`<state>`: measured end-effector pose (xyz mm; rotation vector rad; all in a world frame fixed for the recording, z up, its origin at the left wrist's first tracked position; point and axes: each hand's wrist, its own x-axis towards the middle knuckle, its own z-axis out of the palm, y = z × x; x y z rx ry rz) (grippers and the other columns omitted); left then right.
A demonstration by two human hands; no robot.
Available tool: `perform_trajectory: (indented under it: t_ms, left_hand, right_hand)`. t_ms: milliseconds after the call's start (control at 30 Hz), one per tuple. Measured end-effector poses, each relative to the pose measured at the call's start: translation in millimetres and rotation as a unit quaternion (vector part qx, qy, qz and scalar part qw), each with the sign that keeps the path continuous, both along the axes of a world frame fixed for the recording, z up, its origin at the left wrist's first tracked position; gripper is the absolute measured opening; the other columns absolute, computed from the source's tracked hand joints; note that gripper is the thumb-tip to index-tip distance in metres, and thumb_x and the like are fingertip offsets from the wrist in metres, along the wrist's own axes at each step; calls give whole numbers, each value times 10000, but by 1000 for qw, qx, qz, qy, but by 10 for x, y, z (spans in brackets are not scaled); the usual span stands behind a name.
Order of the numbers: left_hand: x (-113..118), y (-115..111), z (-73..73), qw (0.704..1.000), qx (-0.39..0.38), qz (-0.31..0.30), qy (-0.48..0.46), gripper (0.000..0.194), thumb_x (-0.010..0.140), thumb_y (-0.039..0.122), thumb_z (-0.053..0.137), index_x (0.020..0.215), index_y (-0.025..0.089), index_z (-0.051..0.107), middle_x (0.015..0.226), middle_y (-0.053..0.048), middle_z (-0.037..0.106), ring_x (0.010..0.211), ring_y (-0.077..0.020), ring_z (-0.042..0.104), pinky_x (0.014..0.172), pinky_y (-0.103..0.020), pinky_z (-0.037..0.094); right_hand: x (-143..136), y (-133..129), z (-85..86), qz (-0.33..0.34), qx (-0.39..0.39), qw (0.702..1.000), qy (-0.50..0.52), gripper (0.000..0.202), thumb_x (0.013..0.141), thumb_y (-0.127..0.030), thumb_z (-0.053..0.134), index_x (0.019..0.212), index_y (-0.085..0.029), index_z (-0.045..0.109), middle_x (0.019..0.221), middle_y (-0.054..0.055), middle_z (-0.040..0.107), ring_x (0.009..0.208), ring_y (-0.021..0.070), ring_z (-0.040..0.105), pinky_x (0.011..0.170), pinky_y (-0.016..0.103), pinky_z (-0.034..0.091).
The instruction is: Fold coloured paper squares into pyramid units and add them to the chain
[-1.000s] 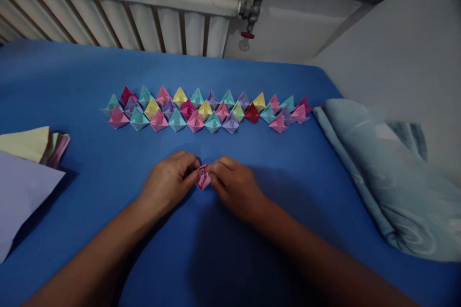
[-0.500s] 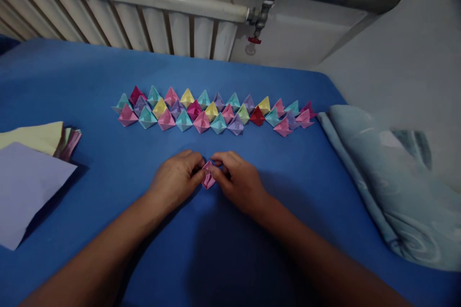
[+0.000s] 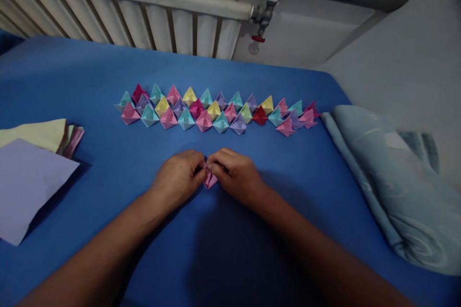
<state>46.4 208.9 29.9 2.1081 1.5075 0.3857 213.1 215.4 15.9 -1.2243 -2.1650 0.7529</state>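
A small pink paper boat (image 3: 210,181) is held between my two hands, just above or on the blue surface; its upper part is covered by my fingers. My left hand (image 3: 182,171) pinches it from the left with thumb and fingers. From the right, my right hand (image 3: 234,170) grips it too, thumb over the near side. Beyond the hands stand folded paper boats in several colours, set close together in rows, among them a red boat (image 3: 260,115), a purple boat (image 3: 238,124) and a pink boat (image 3: 203,121).
At the left lies a stack of coloured paper, a lilac sheet (image 3: 34,182) on top and a yellow sheet (image 3: 36,133) beneath. A folded light-blue cloth (image 3: 382,177) lies at the right. Behind the blue surface (image 3: 90,69) are a white radiator (image 3: 151,24) and a valve (image 3: 264,17).
My right fingers have moved slightly left over the pink paper boat, covering more of its top. The whole view has shifted a little; the rows of boats stay as they were.
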Motion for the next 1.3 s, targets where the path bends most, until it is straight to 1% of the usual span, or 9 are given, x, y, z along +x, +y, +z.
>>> perform_trajectory:
  t_ms: [200, 333, 500, 633, 767, 933, 1067, 1233, 1300]
  left_hand:
    - [-2, -10, -11, 1000, 6, 2, 2, 113, 801, 201, 538, 691, 188, 560, 684, 15, 565, 629, -131, 518, 579, -256, 344]
    - [1, -19, -34, 1000, 12, 4, -9, 127, 826, 238, 534, 715, 191, 572, 695, 12, 563, 635, -132, 515, 576, -254, 344]
    - [8, -29, -40, 1000, 12, 7, -14, 124, 830, 255, 548, 728, 191, 574, 703, 13, 555, 637, -131, 505, 573, -252, 337]
    - [17, -38, -32, 1000, 21, -2, 3, 160, 838, 232, 528, 684, 189, 542, 679, 18, 539, 626, -129, 488, 570, -257, 322]
    - [19, -51, -27, 1000, 23, -4, 8, 172, 844, 222, 509, 678, 188, 537, 691, 14, 547, 635, -129, 492, 575, -258, 331]
    - [14, -56, -25, 999, 30, 0, 11, 199, 862, 264, 487, 689, 189, 551, 705, 8, 562, 640, -128, 502, 578, -256, 343]
    - [23, -58, -31, 1000, 26, 5, 11, 195, 872, 330, 491, 765, 194, 582, 730, 1, 577, 648, -138, 517, 571, -256, 352]
    - [52, -70, -33, 997, 56, 3, 47, 176, 873, 269, 473, 749, 191, 569, 721, -7, 576, 666, -152, 521, 587, -270, 346]
    - [56, -70, -25, 998, 46, 11, 42, 181, 872, 264, 473, 735, 190, 565, 709, -3, 581, 652, -149, 519, 582, -269, 342]
  right_hand:
    - [6, -9, 4, -1, 6, 1000, 10, 158, 863, -124, 497, 786, -188, 619, 773, -2, 623, 748, 121, 571, 714, 237, 415]
    - [66, -31, 26, -20, -19, 999, 43, 96, 828, -143, 566, 876, -194, 631, 777, -13, 615, 708, 110, 563, 653, 221, 413]
    - [56, -64, 53, -25, -17, 999, -30, 75, 819, -130, 564, 814, -187, 612, 777, -3, 608, 707, 120, 543, 648, 232, 387]
    - [-8, -57, 57, -55, -13, 994, -98, 119, 826, -108, 518, 757, -181, 582, 753, 6, 612, 707, 136, 537, 669, 255, 371]
    - [-32, -65, 55, -70, -9, 990, -123, 116, 833, -125, 512, 750, -182, 569, 768, 16, 618, 730, 149, 541, 678, 263, 369]
    - [7, -90, 57, -71, -11, 994, -76, 66, 822, -135, 544, 805, -187, 581, 774, 8, 610, 729, 141, 545, 675, 252, 384]
    - [24, -94, 52, -61, -25, 997, -43, 54, 808, -141, 589, 813, -195, 591, 766, -4, 606, 730, 136, 545, 670, 246, 387]
    - [2, -77, 56, -54, -29, 997, -55, 115, 809, -108, 576, 730, -192, 581, 719, -13, 595, 703, 130, 534, 663, 250, 373]
    - [9, -73, 65, -57, -39, 996, -49, 109, 797, -98, 589, 735, -188, 587, 723, -14, 593, 699, 126, 536, 655, 245, 376]
